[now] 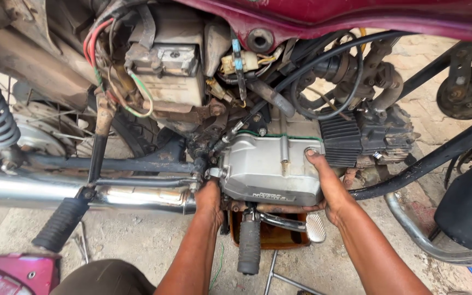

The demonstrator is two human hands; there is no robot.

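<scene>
Both hands, left hand and right hand, grip engine cover; I reckon a slip drops it into oil tray below

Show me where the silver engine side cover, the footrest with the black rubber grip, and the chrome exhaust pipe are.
silver engine side cover [269,166], head view, middle of its flat face.
black rubber footrest [249,247], head view, middle of the ribbed grip.
chrome exhaust pipe [39,191], head view, shiny upper side, left part.

Behind the silver engine cover, the left hand's fingertips are hidden from view. Below the cover, a tray sits mostly blocked by footpeg and pedal; its contents cannot be told. Above, the red tank is cropped.
</scene>
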